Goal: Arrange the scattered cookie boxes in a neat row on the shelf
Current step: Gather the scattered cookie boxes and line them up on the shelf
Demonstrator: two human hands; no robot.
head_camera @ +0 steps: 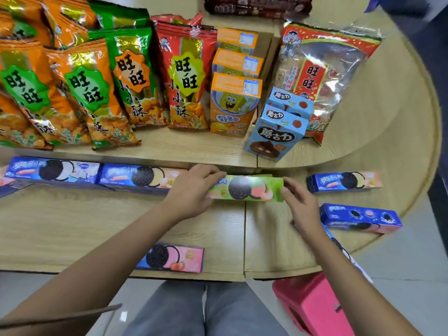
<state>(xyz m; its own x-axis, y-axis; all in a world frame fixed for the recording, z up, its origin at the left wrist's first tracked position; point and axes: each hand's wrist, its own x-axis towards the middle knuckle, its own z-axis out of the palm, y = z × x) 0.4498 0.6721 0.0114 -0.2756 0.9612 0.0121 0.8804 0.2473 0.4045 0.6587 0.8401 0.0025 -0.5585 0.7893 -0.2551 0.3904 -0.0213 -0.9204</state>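
— What have you got hold of?

— The green cookie box (244,188). My left hand (191,190) is clamped on its left end and my right hand (299,202) on its right end, holding it level against the back of the lower shelf (72,226).

— Where does it sit in the row?

— Just right of two blue cookie boxes (97,174) already lined up end to end. Another blue box (344,181) lies further right, apart from mine.

— And the rest?

— A pink box (174,258) lies near the front edge under my left arm, and a blue-and-pink box (358,218) sits at the right. Snack bags (97,88) stand on the upper shelf behind.
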